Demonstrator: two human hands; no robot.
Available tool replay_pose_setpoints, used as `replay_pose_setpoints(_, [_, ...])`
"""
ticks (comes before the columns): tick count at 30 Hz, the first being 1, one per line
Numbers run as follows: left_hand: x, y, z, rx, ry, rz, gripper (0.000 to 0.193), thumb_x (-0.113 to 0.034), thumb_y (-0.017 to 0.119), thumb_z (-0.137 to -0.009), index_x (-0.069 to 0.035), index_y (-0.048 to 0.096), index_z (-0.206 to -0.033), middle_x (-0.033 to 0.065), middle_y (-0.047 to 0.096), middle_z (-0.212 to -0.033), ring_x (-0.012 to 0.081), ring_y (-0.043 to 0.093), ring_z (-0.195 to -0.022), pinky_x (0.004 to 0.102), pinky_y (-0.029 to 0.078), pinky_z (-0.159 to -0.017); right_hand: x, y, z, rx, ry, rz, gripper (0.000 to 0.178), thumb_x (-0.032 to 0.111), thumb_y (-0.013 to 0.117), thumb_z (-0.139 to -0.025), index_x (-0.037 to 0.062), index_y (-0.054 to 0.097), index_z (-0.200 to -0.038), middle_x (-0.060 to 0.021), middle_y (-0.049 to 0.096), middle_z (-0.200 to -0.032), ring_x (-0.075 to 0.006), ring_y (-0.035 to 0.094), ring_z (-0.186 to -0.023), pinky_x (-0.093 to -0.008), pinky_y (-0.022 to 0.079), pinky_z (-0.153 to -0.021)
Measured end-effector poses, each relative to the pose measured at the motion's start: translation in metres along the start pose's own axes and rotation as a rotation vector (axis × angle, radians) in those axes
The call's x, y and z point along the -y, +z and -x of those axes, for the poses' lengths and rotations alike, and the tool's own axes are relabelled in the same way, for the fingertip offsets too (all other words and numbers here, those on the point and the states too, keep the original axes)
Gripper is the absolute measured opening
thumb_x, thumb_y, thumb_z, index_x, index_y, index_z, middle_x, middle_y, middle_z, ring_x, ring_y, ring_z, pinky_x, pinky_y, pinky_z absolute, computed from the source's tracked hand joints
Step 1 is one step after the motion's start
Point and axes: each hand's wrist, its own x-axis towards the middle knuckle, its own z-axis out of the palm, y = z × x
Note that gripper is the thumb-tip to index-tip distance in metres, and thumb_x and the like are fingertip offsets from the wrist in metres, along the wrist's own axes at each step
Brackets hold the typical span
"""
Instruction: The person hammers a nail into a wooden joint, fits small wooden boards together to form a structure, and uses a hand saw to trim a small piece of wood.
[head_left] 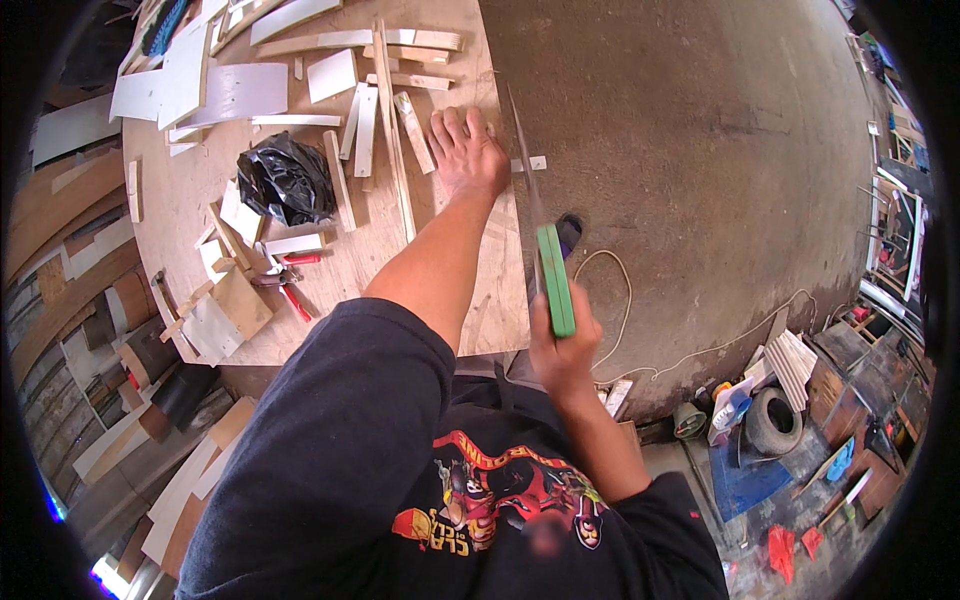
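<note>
Nearest you, your right hand [566,340] is closed around the green handle of a handsaw [555,280], held just off the right edge of the plywood tabletop [490,290]. The saw's long axis runs away from your grip, near to far and leaning slightly left at the tip, so it lies roughly along that edge. Beyond the handle, the thin grey blade [532,190] crosses a white strip [538,163] almost squarely, since the strip's long axis runs left to right; you can see a bit of it on either side of the blade. Whether the teeth touch it, you cannot tell from above. The strip lies on the far side of your right hand and juts out past the table edge, pale and flat-faced, with a small dark mark near its right end. Your left hand [468,155] is the nearer one to it, just left of the blade, palm down with the fingers pointing far; what it grips or pins underneath is hidden, so you cannot tell. Just left of those fingers lies a short wooden batten [414,132], and farther off, a pale wood offcut [410,80].
</note>
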Motion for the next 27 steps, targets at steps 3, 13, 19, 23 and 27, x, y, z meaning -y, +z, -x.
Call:
replay_pose_setpoints(3, [0.000, -0.001, -0.001, 0.001, 0.005, -0.018, 0.046, -0.029, 0.044, -0.103, -0.008, 0.040, -0.144, 0.0205, 0.031, -0.153, 0.0402, 0.018, -0.150, 0.0537, 0.010, -0.125, -0.002, 0.005, -0.010, 0.046, 0.003, 0.065, 0.023, 0.003, 0.068, -0.092, -0.0027, 0.062, -0.113, -0.0189, 0.067, -0.084, -0.0380, 0.070, -0.072, -0.0393, 0.054, -0.063])
replay_pose_setpoints(13, [0.004, 0.009, 0.000, -0.035, 0.002, -0.013, 0.046, -0.031, 0.042, -0.105, -0.009, 0.040, -0.145, 0.0207, 0.031, -0.154, 0.0409, 0.016, -0.151, 0.0538, 0.011, -0.125, -0.009, 0.008, -0.010, 0.022, -0.101, 0.069, 0.021, 0.005, 0.069, -0.091, -0.0006, 0.061, -0.111, -0.0225, 0.066, -0.086, -0.0423, 0.068, -0.074, -0.0427, 0.053, -0.063])
replay_pose_setpoints(19, [0.003, 0.007, 0.000, -0.121, 0.054, 0.005, 0.046, -0.025, 0.054, -0.098, -0.006, 0.040, -0.138, 0.0245, 0.035, -0.148, 0.0429, 0.025, -0.145, 0.0553, 0.019, -0.120, -0.010, 0.016, -0.022, 0.012, -0.024, 0.049, 0.021, 0.006, 0.068, -0.092, -0.0005, 0.062, -0.111, -0.0225, 0.065, -0.084, -0.0420, 0.067, -0.072, -0.0429, 0.053, -0.061])
replay_pose_setpoints(23, [0.005, 0.015, 0.000, -0.180, 0.052, -0.025, 0.044, -0.024, 0.055, -0.097, -0.006, 0.043, -0.135, 0.0246, 0.036, -0.147, 0.0434, 0.026, -0.144, 0.0552, 0.020, -0.119, -0.008, 0.007, -0.001, -0.016, -0.063, 0.031, 0.021, 0.005, 0.068, -0.092, -0.0010, 0.062, -0.111, -0.0224, 0.065, -0.081, -0.0419, 0.067, -0.072, -0.0428, 0.053, -0.062])
replay_pose_setpoints(27, [0.002, 0.006, 0.000, -0.109, 0.041, 0.013, 0.043, -0.028, 0.050, -0.100, -0.007, 0.044, -0.138, 0.0227, 0.035, -0.150, 0.0422, 0.023, -0.147, 0.0546, 0.016, -0.122, -0.013, 0.016, -0.022, -0.005, -0.005, 0.045, 0.020, 0.005, 0.068, -0.091, -0.0009, 0.062, -0.109, -0.0224, 0.065, -0.082, -0.0411, 0.068, -0.072, -0.0424, 0.053, -0.062])
